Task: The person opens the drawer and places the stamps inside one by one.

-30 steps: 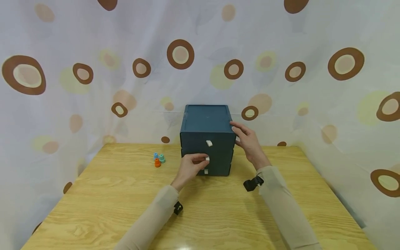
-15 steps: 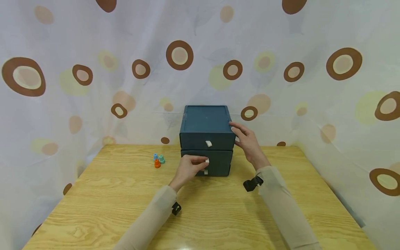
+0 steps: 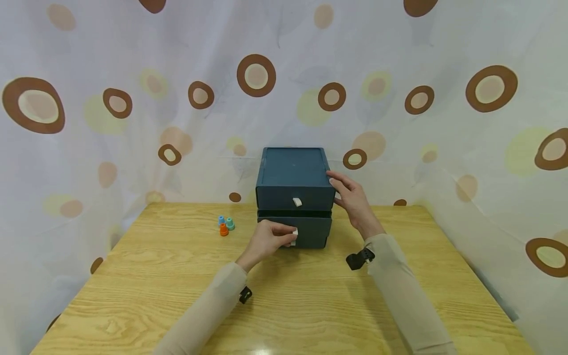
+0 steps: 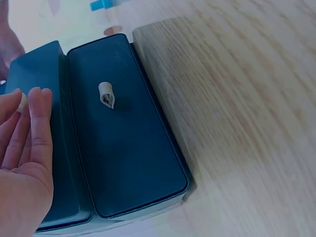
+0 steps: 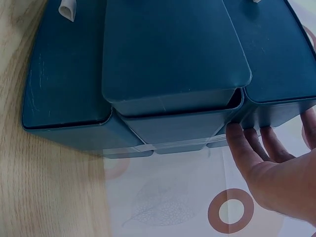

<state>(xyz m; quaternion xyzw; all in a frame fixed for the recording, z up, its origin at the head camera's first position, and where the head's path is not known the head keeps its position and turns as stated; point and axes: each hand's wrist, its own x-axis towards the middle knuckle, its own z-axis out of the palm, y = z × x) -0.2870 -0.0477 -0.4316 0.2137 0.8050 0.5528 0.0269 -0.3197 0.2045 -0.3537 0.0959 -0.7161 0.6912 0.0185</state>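
A dark teal box of three drawers (image 3: 293,172) stands at the back of the wooden table (image 3: 284,296). My left hand (image 3: 270,239) pinches the white tab of the middle drawer (image 3: 312,229), which sticks out a little from the box front. In the left wrist view the left hand (image 4: 24,148) lies against that drawer (image 4: 57,74), beside the bottom drawer's tab (image 4: 106,95). My right hand (image 3: 352,199) rests with straight fingers on the box's upper right corner. The right wrist view shows the middle drawer (image 5: 168,49) protruding and the right hand (image 5: 266,163) against the box's side.
Three small caps (image 3: 225,226), blue, teal and orange, sit on the table left of the box. A curtain (image 3: 88,123) with brown rings hangs close behind and on both sides. Bare tabletop lies in front of the box.
The middle drawer has slid out a little toward me, with my left hand moving back along with its tab. The right hand has stayed on the box's corner.
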